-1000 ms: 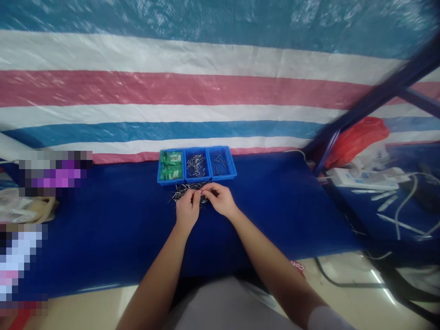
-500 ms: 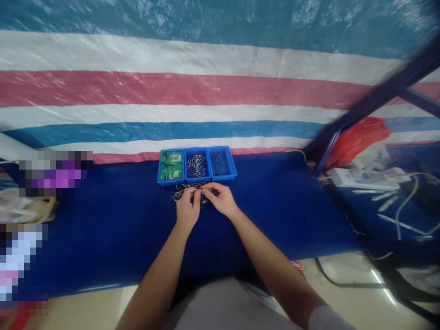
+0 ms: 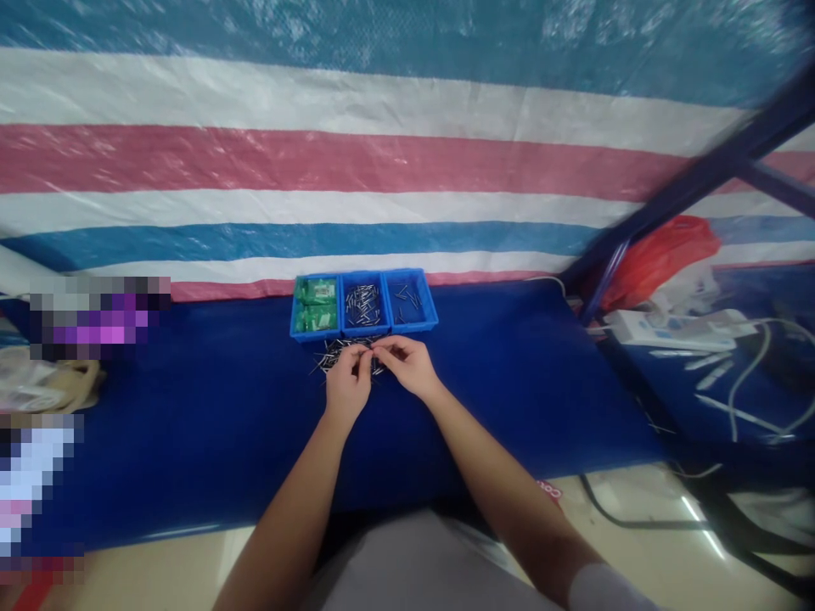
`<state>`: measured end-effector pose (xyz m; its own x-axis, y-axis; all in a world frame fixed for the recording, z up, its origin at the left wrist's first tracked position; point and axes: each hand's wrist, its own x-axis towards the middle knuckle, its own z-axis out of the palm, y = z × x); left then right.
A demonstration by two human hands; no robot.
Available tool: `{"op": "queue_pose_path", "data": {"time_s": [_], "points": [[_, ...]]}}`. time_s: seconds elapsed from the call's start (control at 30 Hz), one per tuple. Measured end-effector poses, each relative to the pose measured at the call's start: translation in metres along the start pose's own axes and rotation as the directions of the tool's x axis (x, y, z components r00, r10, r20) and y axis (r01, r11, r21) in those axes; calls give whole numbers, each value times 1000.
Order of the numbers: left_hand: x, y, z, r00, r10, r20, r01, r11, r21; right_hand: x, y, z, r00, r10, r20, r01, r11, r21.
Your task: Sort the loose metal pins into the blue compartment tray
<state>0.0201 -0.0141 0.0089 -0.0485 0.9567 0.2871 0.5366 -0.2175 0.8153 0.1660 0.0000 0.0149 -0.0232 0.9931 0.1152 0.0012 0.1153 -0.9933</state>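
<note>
My left hand and right hand meet, fingertips pinched together, over a loose pile of thin metal pins; cannot tell whether a pin is gripped. Pile lies on blue table, just before three blue bins.

Both your forearms reach forward from the lower edge of the view and converge, bare to the elbow area. Your left hand and right hand meet at the fingertips, each with thumb and index finger pinched together. Your right wrist angles inward to the left; your left points nearly straight ahead. Your palms face down and inward.
</note>
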Motion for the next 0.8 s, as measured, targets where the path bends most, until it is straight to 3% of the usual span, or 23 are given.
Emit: {"op": "queue_pose_path", "data": {"time_s": [0.37, 0.63, 0.8], "points": [[-1, -2, 1, 999, 53, -2, -53, 998, -39, 1, -3, 0, 1000, 27, -9, -26, 995, 93], [-2, -2, -1, 999, 28, 23, -25, 992, -128, 3, -3, -1, 997, 82, -3, -80, 983, 163], [-1, -2, -1, 1000, 14, -11, -15, 992, -125, 6, -1, -1, 990, 122, -65, -103, 965, 243]]}}
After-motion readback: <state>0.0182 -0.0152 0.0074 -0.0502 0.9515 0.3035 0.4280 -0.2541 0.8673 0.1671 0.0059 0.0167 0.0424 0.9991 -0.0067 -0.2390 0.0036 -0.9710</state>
